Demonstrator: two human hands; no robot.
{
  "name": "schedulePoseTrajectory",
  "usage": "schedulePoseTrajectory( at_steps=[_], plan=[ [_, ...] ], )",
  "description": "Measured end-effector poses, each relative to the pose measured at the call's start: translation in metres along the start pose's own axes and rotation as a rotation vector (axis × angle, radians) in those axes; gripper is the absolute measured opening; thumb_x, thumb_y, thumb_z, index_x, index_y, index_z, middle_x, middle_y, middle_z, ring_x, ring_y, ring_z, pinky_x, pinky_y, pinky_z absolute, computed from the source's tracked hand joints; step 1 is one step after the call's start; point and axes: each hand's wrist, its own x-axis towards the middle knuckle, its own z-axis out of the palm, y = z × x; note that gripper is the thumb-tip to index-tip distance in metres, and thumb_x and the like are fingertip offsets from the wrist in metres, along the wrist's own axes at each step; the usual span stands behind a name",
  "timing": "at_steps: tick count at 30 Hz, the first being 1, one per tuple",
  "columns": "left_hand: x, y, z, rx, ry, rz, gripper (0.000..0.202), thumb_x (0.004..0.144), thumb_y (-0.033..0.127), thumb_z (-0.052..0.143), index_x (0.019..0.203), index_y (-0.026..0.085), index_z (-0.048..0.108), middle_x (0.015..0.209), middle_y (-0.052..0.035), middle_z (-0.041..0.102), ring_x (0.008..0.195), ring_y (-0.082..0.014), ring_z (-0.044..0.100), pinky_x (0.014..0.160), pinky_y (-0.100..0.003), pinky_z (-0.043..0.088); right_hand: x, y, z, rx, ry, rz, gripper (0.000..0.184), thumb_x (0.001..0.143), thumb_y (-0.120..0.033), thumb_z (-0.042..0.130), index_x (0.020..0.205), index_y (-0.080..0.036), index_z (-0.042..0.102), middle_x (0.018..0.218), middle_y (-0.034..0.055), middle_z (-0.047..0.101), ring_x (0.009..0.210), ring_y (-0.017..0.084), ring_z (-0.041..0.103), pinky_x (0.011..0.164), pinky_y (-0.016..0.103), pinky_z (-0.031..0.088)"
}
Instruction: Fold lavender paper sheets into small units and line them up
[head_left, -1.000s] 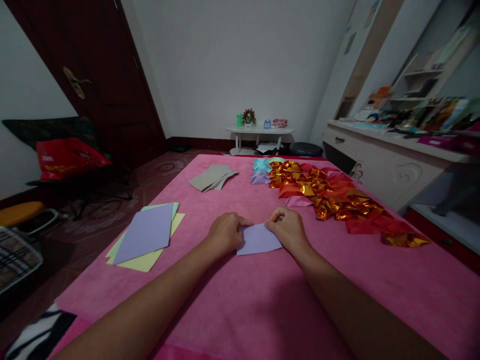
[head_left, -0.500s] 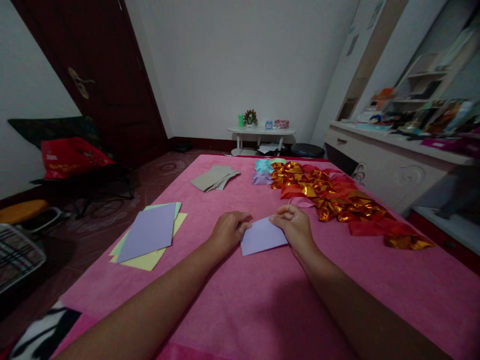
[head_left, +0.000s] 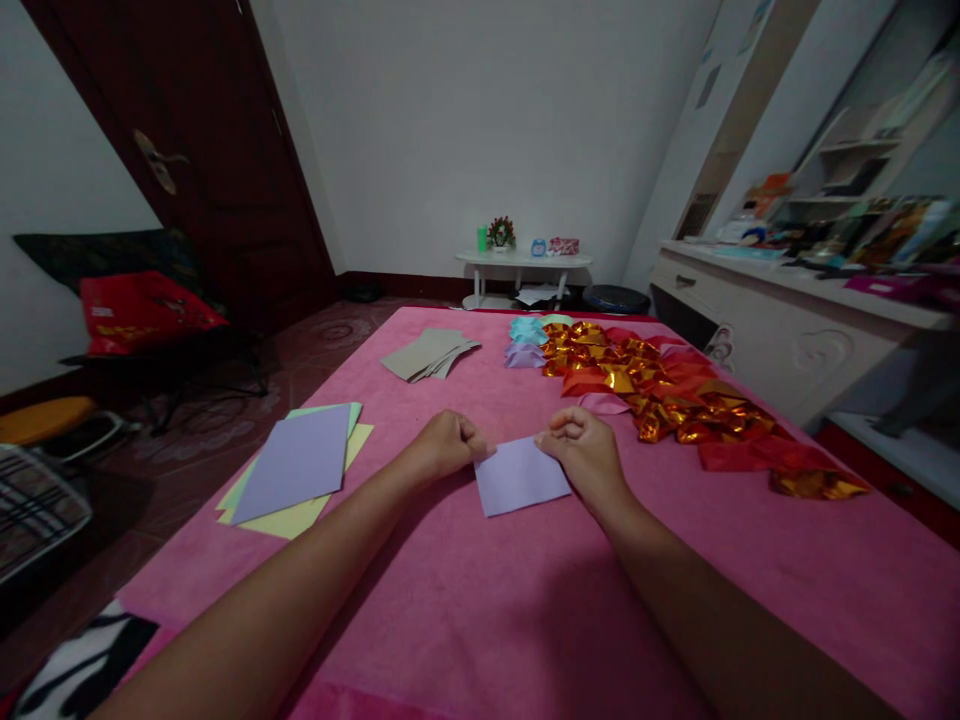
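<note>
A small folded lilac paper (head_left: 519, 476) lies on the pink tablecloth (head_left: 525, 620) between my two hands. My left hand (head_left: 444, 446) is curled into a fist and pinches the paper's left edge. The right edge of the sheet is pinched by my right hand (head_left: 583, 452), its fingers also curled. To the left lies a loose stack of lilac, green and yellow sheets (head_left: 296, 468).
Further back lie a fan of grey-brown sheets (head_left: 427, 354), small folded blue and lilac pieces (head_left: 525, 341), and a long heap of red and gold foil shapes (head_left: 667, 392). A white cabinet (head_left: 787, 330) stands to the right, a dark door (head_left: 195, 150) to the left, a low white table (head_left: 521, 268) beyond.
My left hand has closed from flat fingers on the paper into a fist at its left edge. The lilac paper has shifted slightly and now lies flatter between both hands.
</note>
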Motion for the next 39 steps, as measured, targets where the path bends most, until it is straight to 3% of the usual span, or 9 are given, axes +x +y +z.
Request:
schedulePoseTrajectory(
  at_steps=[3,6,10,13,16,21,29,36,39],
  plan=[
    [-0.003,0.006,0.004,0.205,-0.030,0.014,0.032,0.065,0.024,0.061,0.039,0.014,0.045,0.041,0.0056,0.032,0.041,-0.0048,0.024,0.043,-0.021,0.019,0.001,0.004,0.002,-0.252,-0.017,-0.052,0.020,0.056,-0.022,0.067,0.067,-0.021,0.050,0.055,-0.0045,0.056,0.050,0.013,0.051,0.047,0.022,0.035],
    [-0.003,0.007,0.010,0.339,0.017,0.056,0.029,0.063,0.019,0.059,0.039,0.015,0.043,0.040,0.0050,0.034,0.040,-0.0056,0.029,0.044,-0.022,0.020,0.003,0.007,0.004,-0.591,-0.036,-0.156,0.009,0.060,-0.016,0.058,0.064,-0.022,0.053,0.055,-0.0039,0.057,0.051,0.013,0.052,0.048,0.022,0.033],
    [-0.001,0.004,0.012,0.395,0.036,0.073,0.024,0.062,0.019,0.058,0.041,0.015,0.049,0.040,0.0038,0.039,0.040,-0.0073,0.036,0.044,-0.022,0.023,-0.002,0.000,0.007,-0.922,-0.053,-0.271,0.013,0.065,-0.009,0.056,0.068,-0.022,0.057,0.066,-0.0010,0.060,0.063,0.014,0.054,0.054,0.024,0.033],
    [-0.001,0.002,0.012,0.382,0.038,0.080,0.023,0.064,0.021,0.058,0.042,0.015,0.051,0.040,0.0030,0.041,0.040,-0.0080,0.037,0.044,-0.021,0.024,-0.010,-0.008,0.010,-1.058,-0.074,-0.408,0.014,0.070,-0.008,0.058,0.070,-0.022,0.059,0.080,0.0024,0.059,0.081,0.017,0.054,0.061,0.025,0.035],
    [-0.001,0.001,0.012,0.376,0.049,0.071,0.025,0.063,0.022,0.059,0.041,0.015,0.050,0.040,0.0034,0.040,0.040,-0.0073,0.035,0.043,-0.021,0.023,-0.017,-0.013,0.014,-1.181,-0.152,-0.473,0.020,0.076,-0.005,0.054,0.072,-0.022,0.062,0.082,0.0034,0.058,0.086,0.018,0.052,0.063,0.027,0.035],
    [0.001,-0.001,0.014,0.384,0.046,0.053,0.025,0.062,0.021,0.058,0.040,0.015,0.047,0.040,0.0041,0.036,0.040,-0.0067,0.032,0.042,-0.021,0.021,-0.024,-0.016,0.022,-1.301,-0.268,-0.581,0.022,0.083,-0.005,0.049,0.074,-0.020,0.063,0.089,0.0058,0.059,0.087,0.018,0.052,0.063,0.028,0.034],
    [0.001,-0.003,0.013,0.330,0.076,0.031,0.026,0.059,0.019,0.060,0.038,0.014,0.047,0.038,0.0043,0.035,0.041,-0.0065,0.031,0.043,-0.021,0.022,-0.038,-0.016,0.030,-1.287,-0.400,-0.660,0.025,0.090,-0.010,0.041,0.086,-0.019,0.064,0.092,0.0065,0.060,0.083,0.018,0.052,0.063,0.028,0.033],
    [0.001,-0.006,0.010,0.257,0.044,0.038,0.031,0.061,0.024,0.064,0.038,0.015,0.045,0.040,0.0047,0.033,0.043,-0.0058,0.027,0.043,-0.021,0.020,-0.032,-0.021,0.016,-1.505,-0.206,-0.545,0.025,0.081,-0.008,0.047,0.077,-0.016,0.071,0.088,0.0137,0.060,0.086,0.026,0.050,0.068,0.037,0.032],
    [0.000,-0.009,0.008,0.276,0.000,0.092,0.033,0.066,0.027,0.061,0.041,0.015,0.044,0.044,0.0047,0.033,0.044,-0.0058,0.026,0.044,-0.021,0.021,-0.024,-0.023,0.009,-1.467,-0.152,-0.536,0.022,0.078,-0.008,0.050,0.076,-0.014,0.071,0.088,0.0144,0.061,0.088,0.027,0.050,0.073,0.040,0.032]
  ],
)
